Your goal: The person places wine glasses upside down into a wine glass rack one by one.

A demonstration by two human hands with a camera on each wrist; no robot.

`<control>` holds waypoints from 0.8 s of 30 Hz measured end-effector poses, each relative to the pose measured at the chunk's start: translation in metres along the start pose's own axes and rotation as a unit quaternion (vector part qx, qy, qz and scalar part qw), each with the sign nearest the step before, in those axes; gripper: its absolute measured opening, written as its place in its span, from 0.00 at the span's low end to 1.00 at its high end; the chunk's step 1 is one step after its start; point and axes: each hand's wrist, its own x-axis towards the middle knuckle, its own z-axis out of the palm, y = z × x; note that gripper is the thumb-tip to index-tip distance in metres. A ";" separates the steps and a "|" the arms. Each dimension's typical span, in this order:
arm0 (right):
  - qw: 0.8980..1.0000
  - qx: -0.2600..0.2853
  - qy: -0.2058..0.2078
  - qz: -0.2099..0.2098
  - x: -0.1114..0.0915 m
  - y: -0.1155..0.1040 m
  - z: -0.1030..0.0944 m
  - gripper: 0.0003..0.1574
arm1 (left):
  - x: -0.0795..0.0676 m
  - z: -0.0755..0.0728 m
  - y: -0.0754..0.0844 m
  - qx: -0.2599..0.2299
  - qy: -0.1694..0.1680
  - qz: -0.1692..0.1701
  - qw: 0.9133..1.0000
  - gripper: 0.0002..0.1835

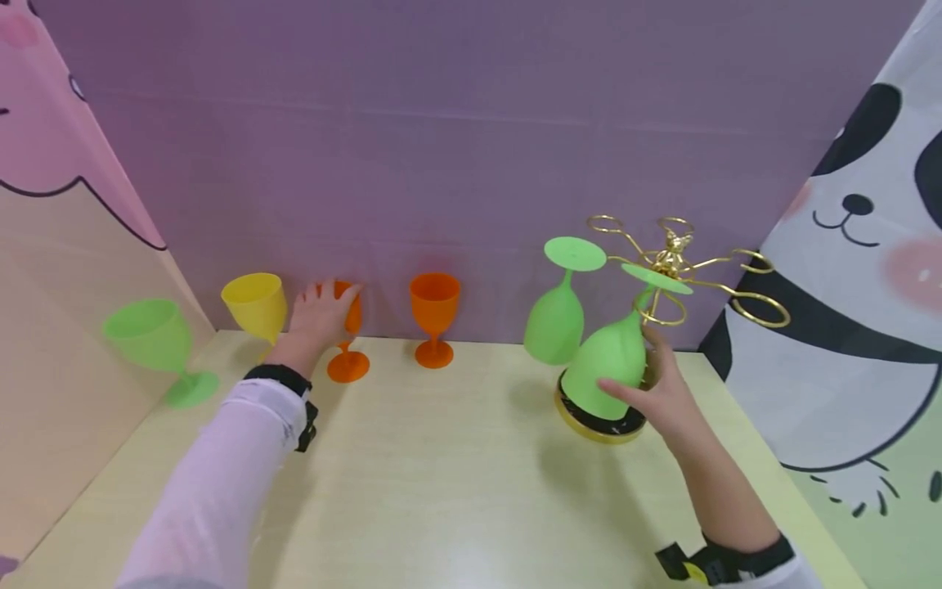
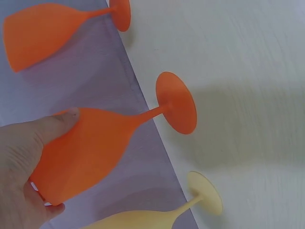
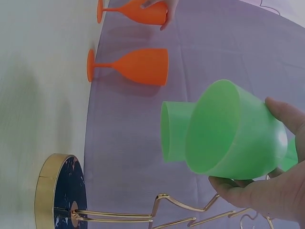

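My left hand (image 1: 316, 315) grips an upright orange goblet (image 2: 95, 148) by its bowl, thumb on one side and fingers round the rim, the foot close over or on the table. At the gold rack (image 1: 671, 260), my right hand (image 1: 662, 388) holds a green goblet (image 1: 607, 364) upside down by the bowl, thumb and fingers on opposite sides. Its foot is up among the rack's wire loops. Beside it a second green goblet (image 1: 555, 327) hangs inverted from the rack. Part of the rack's stem is hidden behind the held goblet in the head view.
Another orange goblet (image 1: 434, 303) stands right of my left hand. To the left stand a yellow goblet (image 1: 253, 298) and a green goblet (image 1: 150, 335). The rack's round black base (image 1: 621, 425) has a gold rim. A purple backdrop (image 1: 456, 180) rises behind the table (image 1: 427, 491).
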 end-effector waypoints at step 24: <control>1.000 -0.023 0.021 0.002 -0.010 -0.003 0.000 0.60 | -0.007 -0.011 0.004 -0.018 -0.013 -0.006 1.000 0.40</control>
